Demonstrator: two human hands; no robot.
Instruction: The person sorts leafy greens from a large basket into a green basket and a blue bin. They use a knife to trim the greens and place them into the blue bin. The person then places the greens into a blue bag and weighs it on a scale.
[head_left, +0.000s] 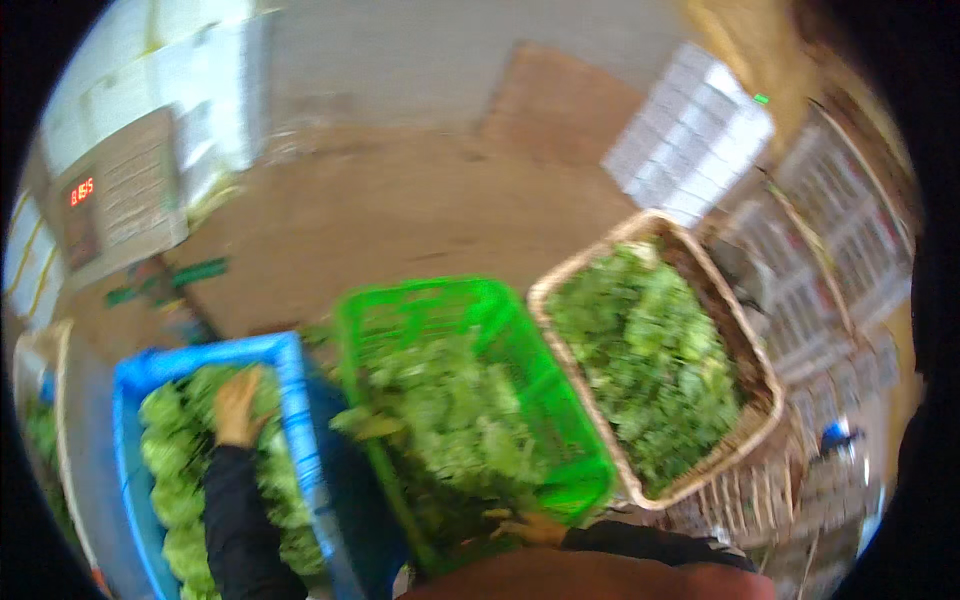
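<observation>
Inside the blue plastic crate (291, 390), heads of green leafy lettuce (171, 480) are stacked along the left side. My left hand (236, 405) rests on the greens near the crate's far end. Its fingertips are blurred among the leaves, so any grip is unclear. A bright green slatted plastic basket (574, 420) stands to the right, holding loose pale leaves (450, 412). My right hand (534, 529) is at the basket's near end, beside dark leaves. Blur hides whether its fingers hold anything.
A rimmed tub (581, 397) of loose green leaves adjoins the basket. A scale display (120, 195) with red digits stands at far left near white boxes (202, 90). Stacked crates (810, 247) line the right. A flattened brown sheet (562, 105) lies on the floor.
</observation>
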